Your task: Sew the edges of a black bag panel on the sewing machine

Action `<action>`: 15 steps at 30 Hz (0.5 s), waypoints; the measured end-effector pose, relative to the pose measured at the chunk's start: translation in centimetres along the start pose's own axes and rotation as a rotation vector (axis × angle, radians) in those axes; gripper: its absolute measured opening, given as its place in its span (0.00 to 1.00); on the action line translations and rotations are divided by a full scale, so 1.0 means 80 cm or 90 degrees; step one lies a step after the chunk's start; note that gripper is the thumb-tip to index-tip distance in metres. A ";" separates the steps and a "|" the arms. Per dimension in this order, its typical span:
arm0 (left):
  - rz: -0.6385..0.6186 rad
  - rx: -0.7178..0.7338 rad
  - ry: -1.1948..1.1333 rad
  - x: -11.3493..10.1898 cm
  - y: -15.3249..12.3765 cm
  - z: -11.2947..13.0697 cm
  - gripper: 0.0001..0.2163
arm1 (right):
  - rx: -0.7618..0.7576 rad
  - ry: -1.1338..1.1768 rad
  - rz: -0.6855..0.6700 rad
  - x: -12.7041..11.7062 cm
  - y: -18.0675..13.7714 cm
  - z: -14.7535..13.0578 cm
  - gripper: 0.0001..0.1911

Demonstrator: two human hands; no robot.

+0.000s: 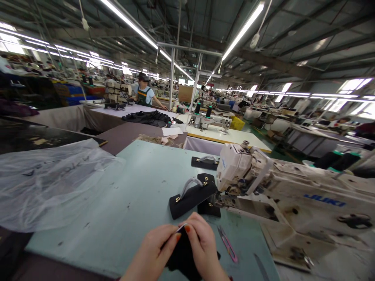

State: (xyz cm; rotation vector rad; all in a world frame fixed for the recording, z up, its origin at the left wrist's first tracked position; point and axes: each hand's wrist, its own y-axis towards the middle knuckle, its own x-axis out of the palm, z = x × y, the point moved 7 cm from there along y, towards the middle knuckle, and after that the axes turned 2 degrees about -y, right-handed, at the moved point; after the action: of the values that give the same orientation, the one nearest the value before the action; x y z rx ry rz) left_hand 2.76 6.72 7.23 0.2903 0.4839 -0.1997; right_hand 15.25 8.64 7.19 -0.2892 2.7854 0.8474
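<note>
Close to the table's front edge, my left hand [156, 248] and my right hand [200, 242] meet, thumbs and fingers pinching the top of a black fabric piece [183, 257]. A thin pale edge shows between the fingertips; the rest of the cloth hangs below, partly hidden by my hands. Just beyond them lie black bag panels [190, 197] with a grey handle [189, 185] and gold-coloured fittings. Another black panel with a grey handle [206, 160] lies farther back. Pink-handled thread snips [227, 244] rest right of my right hand.
A JUKI sewing machine [281, 195] stands at the right, its head over the pale green table [117, 207]. Clear plastic sheeting [55, 179] covers the left side. A blade-like metal tool [260, 266] lies front right. A co-worker [145, 91] stands beyond, near black pieces [149, 118].
</note>
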 end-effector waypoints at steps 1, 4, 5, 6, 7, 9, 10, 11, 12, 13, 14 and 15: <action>-0.012 -0.026 -0.021 0.002 0.001 -0.005 0.12 | -0.001 -0.007 0.004 0.003 -0.002 0.004 0.13; -0.029 -0.093 -0.065 0.007 0.003 -0.025 0.16 | 0.028 -0.024 -0.008 0.012 -0.005 0.023 0.12; -0.025 -0.117 -0.080 0.007 0.003 -0.034 0.17 | 0.054 -0.036 -0.016 0.015 -0.006 0.032 0.11; -0.019 -0.143 -0.099 0.006 0.002 -0.043 0.18 | 0.084 -0.049 -0.026 0.017 -0.006 0.041 0.11; -0.013 -0.170 -0.126 0.007 0.001 -0.053 0.19 | 0.113 -0.061 -0.038 0.019 -0.007 0.048 0.10; -0.005 -0.225 -0.212 0.010 -0.003 -0.070 0.19 | 0.146 -0.080 -0.070 0.022 -0.007 0.058 0.12; -0.008 -0.252 -0.271 0.014 -0.005 -0.076 0.19 | 0.151 -0.085 -0.082 0.024 -0.007 0.060 0.14; -0.012 -0.278 -0.334 0.019 -0.007 -0.081 0.19 | 0.153 -0.088 -0.088 0.024 -0.005 0.061 0.15; -0.016 -0.304 -0.394 0.023 -0.009 -0.084 0.20 | 0.154 -0.089 -0.091 0.023 -0.003 0.060 0.16; -0.018 -0.326 -0.442 0.026 -0.011 -0.086 0.20 | 0.154 -0.086 -0.096 0.022 -0.001 0.058 0.15; -0.018 -0.344 -0.474 0.028 -0.013 -0.087 0.20 | 0.154 -0.076 -0.112 0.021 0.002 0.055 0.15; -0.014 -0.354 -0.489 0.027 -0.014 -0.087 0.20 | 0.153 -0.062 -0.140 0.021 0.005 0.052 0.14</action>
State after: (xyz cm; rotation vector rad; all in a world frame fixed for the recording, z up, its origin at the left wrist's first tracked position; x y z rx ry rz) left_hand 1.35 7.60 0.07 -0.3375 -0.2282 -0.1744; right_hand 14.15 11.11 3.55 -0.4874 2.6655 0.4586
